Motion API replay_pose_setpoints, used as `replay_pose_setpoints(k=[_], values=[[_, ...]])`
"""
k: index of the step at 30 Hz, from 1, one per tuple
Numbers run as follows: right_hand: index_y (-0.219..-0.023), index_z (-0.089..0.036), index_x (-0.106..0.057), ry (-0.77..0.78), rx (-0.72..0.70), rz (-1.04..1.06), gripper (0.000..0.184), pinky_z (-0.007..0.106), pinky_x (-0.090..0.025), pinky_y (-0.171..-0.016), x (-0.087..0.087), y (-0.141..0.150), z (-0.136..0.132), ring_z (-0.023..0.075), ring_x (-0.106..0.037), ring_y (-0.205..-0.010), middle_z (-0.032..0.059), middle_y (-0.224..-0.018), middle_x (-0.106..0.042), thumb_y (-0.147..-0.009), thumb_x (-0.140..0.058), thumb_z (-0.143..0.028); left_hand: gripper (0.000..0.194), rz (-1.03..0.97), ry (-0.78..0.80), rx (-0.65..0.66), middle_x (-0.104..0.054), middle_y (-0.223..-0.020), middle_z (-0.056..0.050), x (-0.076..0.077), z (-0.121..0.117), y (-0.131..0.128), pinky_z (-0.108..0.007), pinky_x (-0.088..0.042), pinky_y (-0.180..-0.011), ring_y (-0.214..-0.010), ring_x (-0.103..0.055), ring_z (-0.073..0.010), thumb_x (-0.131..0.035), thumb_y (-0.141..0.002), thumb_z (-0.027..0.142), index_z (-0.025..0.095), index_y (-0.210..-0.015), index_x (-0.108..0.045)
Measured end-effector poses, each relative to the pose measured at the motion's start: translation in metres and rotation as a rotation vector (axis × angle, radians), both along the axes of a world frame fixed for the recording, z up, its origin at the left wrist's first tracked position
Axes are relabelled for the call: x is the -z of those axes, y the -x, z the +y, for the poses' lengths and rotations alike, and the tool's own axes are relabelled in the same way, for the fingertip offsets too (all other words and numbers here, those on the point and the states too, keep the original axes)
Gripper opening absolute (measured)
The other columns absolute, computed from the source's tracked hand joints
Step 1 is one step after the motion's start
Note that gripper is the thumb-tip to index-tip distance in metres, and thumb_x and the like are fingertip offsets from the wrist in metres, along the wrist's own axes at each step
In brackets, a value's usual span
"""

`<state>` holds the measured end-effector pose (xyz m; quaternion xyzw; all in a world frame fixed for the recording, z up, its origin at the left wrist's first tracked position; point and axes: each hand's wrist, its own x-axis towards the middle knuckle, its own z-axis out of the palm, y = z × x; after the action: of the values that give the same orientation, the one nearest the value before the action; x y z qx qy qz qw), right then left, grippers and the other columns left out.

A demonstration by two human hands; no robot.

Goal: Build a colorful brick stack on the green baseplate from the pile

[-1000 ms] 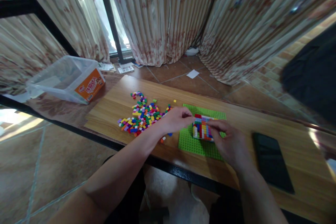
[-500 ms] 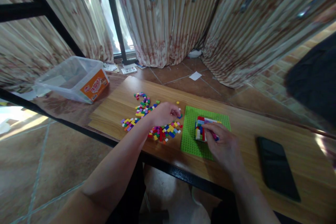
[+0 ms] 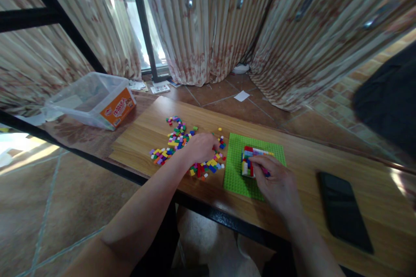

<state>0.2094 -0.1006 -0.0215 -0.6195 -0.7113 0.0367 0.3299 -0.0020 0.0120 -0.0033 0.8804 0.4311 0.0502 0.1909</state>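
Note:
My left hand (image 3: pixel 203 146) is down among a scatter of small coloured toy bricks (image 3: pixel 212 163). Its fingers are curled together, and the fingertips are partly hidden, so whatever they pinch does not show. On the green studded baseplate (image 3: pixel 235 177) stands a low block of multicoloured bricks (image 3: pixel 247 166). My right hand (image 3: pixel 276 177) is over this block's right side, thumb and fingers pressed together at its top. I cannot make out whether a loose brick is between them. The hand covers part of the block.
A black phone (image 3: pixel 344 210) lies on the wooden table (image 3: pixel 308 186) to the right. Beyond the table's left end is a clear plastic bin (image 3: pixel 91 99) with an orange label. Patterned curtains (image 3: pixel 208 30) hang behind, and a white paper (image 3: pixel 242 96) is on the floor.
My left hand has turned and lowered into the bricks, its fingers now pointing down, uncovering a few bricks at the right of the scatter. My right hand stays at the brick block.

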Motion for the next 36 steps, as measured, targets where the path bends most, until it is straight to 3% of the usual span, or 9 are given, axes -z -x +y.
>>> replay_pose_setpoints(k=[14, 20, 28, 36], values=[[-0.092, -0.023, -0.068, -0.041, 0.04, 0.065, 0.018, 0.035, -0.052, -0.08, -0.006, -0.011, -0.001, 0.0199, -0.067, -0.09, 0.0047, -0.096, -0.071, -0.088, -0.05, -0.025, 0.016, -0.083, 0.034, -0.031, -0.066, -0.073, -0.006, 0.0, 0.0, -0.002, -0.027, -0.042, -0.068, -0.071, -0.06, -0.018, -0.054, -0.075, 0.011, 0.016, -0.076, -0.068], [-0.092, -0.023, -0.069, -0.025, 0.132, 0.243, 0.019, 0.035, -0.053, -0.074, -0.011, -0.012, -0.001, 0.0189, -0.067, -0.079, 0.0045, -0.09, -0.071, -0.087, -0.053, -0.032, 0.01, -0.408, 0.174, 0.013, -0.064, -0.071, -0.001, -0.004, -0.003, -0.014, -0.022, -0.039, -0.061, -0.065, -0.055, -0.0119, -0.056, -0.079, 0.016, 0.015, -0.079, -0.066], [-0.095, -0.025, -0.072, 0.096, 0.075, 0.454, 0.022, 0.039, -0.052, -0.085, -0.007, 0.0, 0.0, 0.0215, -0.066, -0.096, 0.0049, -0.103, -0.072, -0.083, -0.061, -0.039, 0.006, -0.885, 0.516, -0.001, -0.062, -0.07, 0.001, 0.012, -0.033, -0.057, -0.02, -0.042, -0.061, -0.063, -0.054, -0.0082, -0.059, -0.078, 0.014, 0.013, -0.082, -0.064], [-0.094, -0.025, -0.073, 0.155, 0.072, 0.596, 0.022, 0.041, -0.053, -0.084, 0.003, -0.008, 0.003, 0.0219, -0.068, -0.092, 0.0052, -0.101, -0.073, -0.079, -0.065, -0.039, 0.004, -1.029, 0.654, -0.09, -0.062, -0.07, 0.001, 0.02, -0.042, -0.069, -0.018, -0.044, -0.059, -0.062, -0.055, -0.0072, -0.063, -0.075, 0.012, 0.012, -0.079, -0.063]])
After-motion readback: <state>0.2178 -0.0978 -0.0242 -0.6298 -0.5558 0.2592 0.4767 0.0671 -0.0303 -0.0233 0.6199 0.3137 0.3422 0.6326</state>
